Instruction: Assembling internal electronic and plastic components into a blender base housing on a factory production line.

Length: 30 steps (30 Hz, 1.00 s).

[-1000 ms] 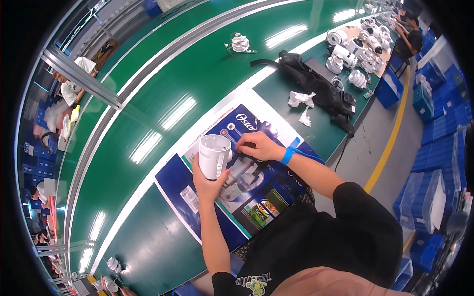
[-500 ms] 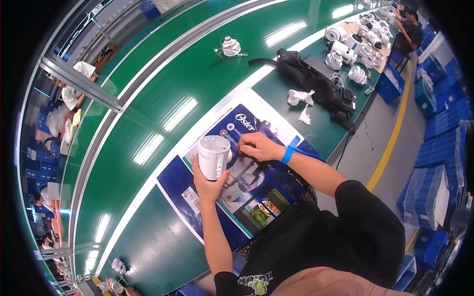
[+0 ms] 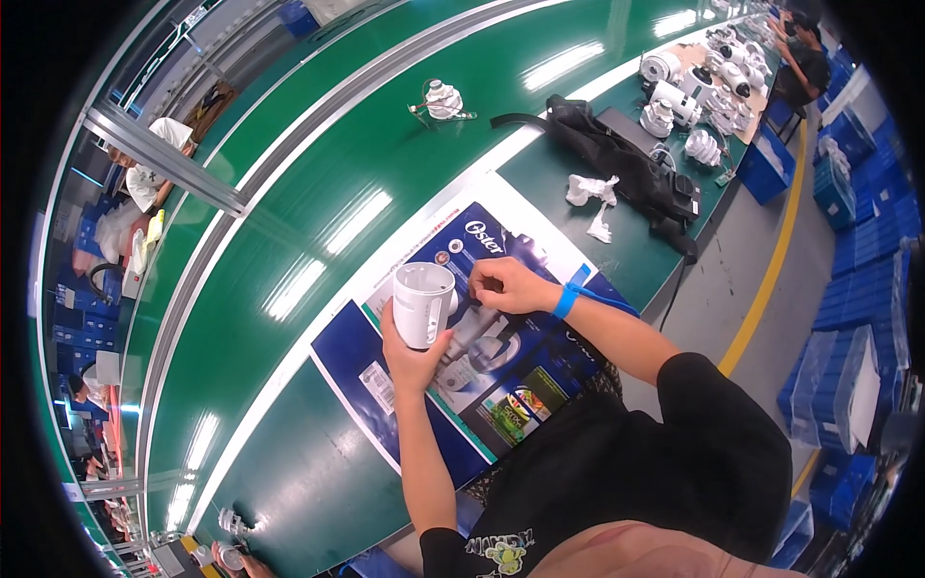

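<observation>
White cup (image 3: 417, 310) is near the middle of the frame, held tight by the left hand (image 3: 412, 362). Just right of it, the right hand (image 3: 509, 285) is curled; I cannot tell if it pinches something.

Lit brightly and evenly, seemingly from overhead. Glares in long white streaks off the glossy green belt (image 3: 405, 169) and glows more softly off the dark green table (image 3: 299, 482). Shows gentle shading inside the white housing (image 3: 416, 323), without harsh shadow. Sinks almost to black in the folds of the bag (image 3: 617, 164). Looks fairly sharp near the centre, with little motion blur. Bends the metal rail (image 3: 289, 146) into an arc, softens and stretches the blue bins (image 3: 853, 289) rightward, then drops to solid black at the corners.
</observation>
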Tool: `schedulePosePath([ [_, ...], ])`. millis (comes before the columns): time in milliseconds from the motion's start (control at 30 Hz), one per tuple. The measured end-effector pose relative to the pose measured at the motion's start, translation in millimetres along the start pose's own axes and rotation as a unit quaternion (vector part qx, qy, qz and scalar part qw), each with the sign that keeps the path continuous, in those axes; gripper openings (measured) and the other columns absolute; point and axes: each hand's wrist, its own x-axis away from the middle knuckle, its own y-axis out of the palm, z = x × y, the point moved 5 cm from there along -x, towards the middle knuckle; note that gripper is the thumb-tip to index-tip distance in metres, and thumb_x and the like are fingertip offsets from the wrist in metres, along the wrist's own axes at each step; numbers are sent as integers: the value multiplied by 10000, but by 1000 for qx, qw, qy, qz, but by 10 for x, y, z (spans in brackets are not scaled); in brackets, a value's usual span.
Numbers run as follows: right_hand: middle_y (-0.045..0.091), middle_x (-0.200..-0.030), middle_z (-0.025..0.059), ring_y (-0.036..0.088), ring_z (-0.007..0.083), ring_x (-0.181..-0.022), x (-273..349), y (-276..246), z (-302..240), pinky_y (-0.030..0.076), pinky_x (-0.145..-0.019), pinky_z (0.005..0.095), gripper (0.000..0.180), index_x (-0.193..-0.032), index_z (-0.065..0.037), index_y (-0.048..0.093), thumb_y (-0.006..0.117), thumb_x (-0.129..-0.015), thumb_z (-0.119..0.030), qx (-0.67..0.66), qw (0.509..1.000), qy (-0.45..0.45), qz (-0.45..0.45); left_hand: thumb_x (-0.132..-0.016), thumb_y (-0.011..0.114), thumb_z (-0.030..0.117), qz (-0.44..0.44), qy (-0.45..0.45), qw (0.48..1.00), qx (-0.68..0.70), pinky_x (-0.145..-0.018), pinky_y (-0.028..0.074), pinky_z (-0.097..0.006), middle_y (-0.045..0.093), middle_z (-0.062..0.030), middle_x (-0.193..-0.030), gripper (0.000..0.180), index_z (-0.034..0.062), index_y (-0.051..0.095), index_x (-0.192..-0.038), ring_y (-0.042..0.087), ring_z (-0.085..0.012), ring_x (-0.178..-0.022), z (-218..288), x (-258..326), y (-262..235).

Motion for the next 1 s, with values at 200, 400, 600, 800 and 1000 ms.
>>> schedulePosePath([
  [200, 609, -724, 74, 541, 161, -599, 42, -41, 74, 442, -552, 282, 51, -760, -19, 497, 523, -784, -56, 5, 1000, -15, 4, -568, 861, 249, -5, 4, 1000, 1, -919, 447, -358, 542, -174, -1203, 929, -11, 380, -1318, 566, -270, -1082, 4, -1, 57],
  [400, 629, -814, 36, 549, 89, -663, 103, -91, 121, 462, -616, 233, 132, -833, -15, 567, 514, -910, -110, -188, 979, 81, 12, -562, 855, 249, 4, 9, 1000, 1, -898, 456, -360, 563, -182, -1175, 903, -5, 398, -1299, 584, -279, -1053, 50, 12, 32],
  [600, 579, -827, 109, 544, 153, -638, 418, -1140, -727, 452, -576, 257, 295, -919, -29, 525, 521, -920, -324, -308, 945, -6, 106, -559, 840, 288, -16, -21, 999, 23, -914, 451, -376, 557, -182, -1192, 896, 13, 418, -1300, 569, -298, -1084, 95, -37, -1],
  [800, 606, -1027, 106, 598, 147, -821, -350, -1750, -1225, 494, -655, 241, 220, -1086, -19, 514, 550, -870, 12, 120, 968, -82, 204, -554, 842, 281, -13, -19, 1000, 16, -934, 452, -394, 533, -186, -1240, 899, 31, 419, -1306, 554, -329, -1110, 6, -71, -80],
  [1000, 477, -1257, 178, 576, 261, -1038, -2071, -1904, 219, 511, -792, 343, 664, -1313, -16, 382, 701, -732, -53, 364, 917, -15, 160, -555, 835, 308, -27, 32, 999, 0, -966, 429, -417, 531, -179, -1251, 896, 45, 428, -1307, 529, -344, -1138, 29, -39, -91],
])
